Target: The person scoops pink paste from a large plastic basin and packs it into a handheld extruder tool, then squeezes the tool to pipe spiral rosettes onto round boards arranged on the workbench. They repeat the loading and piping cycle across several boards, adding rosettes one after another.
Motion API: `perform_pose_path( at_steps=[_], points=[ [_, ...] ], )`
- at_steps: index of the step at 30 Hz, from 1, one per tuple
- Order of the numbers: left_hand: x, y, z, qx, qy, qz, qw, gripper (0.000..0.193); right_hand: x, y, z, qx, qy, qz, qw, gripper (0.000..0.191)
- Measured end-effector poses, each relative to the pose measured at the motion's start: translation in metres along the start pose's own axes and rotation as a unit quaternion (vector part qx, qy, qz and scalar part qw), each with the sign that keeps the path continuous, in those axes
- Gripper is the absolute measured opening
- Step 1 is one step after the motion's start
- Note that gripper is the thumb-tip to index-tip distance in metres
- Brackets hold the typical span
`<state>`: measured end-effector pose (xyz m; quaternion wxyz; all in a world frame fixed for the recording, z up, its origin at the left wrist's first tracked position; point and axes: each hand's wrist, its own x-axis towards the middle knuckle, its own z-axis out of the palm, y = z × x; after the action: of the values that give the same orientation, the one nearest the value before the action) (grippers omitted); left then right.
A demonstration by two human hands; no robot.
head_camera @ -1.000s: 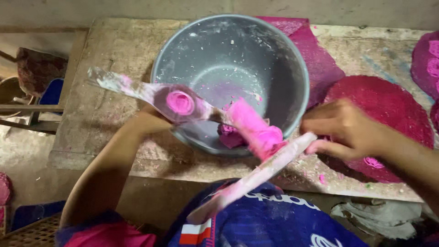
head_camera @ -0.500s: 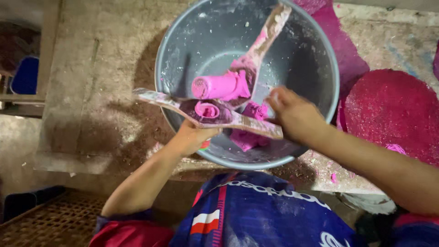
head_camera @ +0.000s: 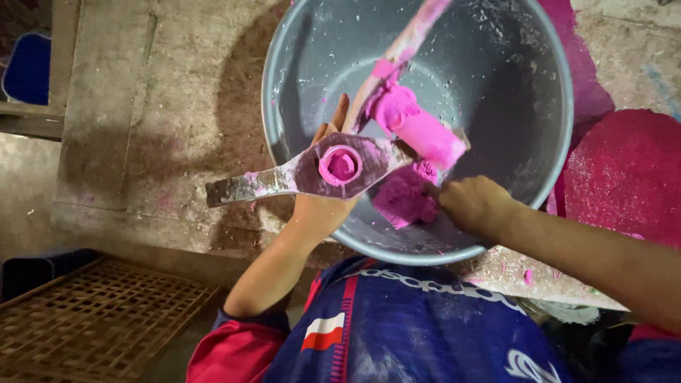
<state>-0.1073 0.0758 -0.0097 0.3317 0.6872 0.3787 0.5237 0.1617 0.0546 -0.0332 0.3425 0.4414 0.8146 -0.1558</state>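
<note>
Left hand (head_camera: 319, 206) grips the metal mold (head_camera: 312, 174) from beneath, now over the gray basin (head_camera: 496, 42) at the tabletop's near edge. Right hand (head_camera: 472, 206), fingers closed, has dropped onto pink paste (head_camera: 404, 198) inside; pink cylinder (head_camera: 418, 128) freed.

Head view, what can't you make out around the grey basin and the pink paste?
- Grey basin: far rim cut off by the top edge.
- Left hand: palm and most fingers hidden under the hinged metal mould.
- Right hand: fingertips buried in the pink paste, grip unclear.
- Pink mat: cut off at the right edge.
</note>
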Motion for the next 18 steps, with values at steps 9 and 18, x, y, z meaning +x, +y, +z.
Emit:
perform_pose_path(
  at_steps=[9,18],
  points=[
    [0.004,-0.010,-0.005,0.203,0.009,0.060,0.977,0.039,-0.070,-0.007,-0.037,0.188,-0.010,0.027,0.982,0.049],
    [0.009,0.028,-0.016,0.305,-0.158,0.005,0.939,0.092,-0.165,0.038,-0.112,0.273,0.060,0.132,0.951,0.044]
  ],
)
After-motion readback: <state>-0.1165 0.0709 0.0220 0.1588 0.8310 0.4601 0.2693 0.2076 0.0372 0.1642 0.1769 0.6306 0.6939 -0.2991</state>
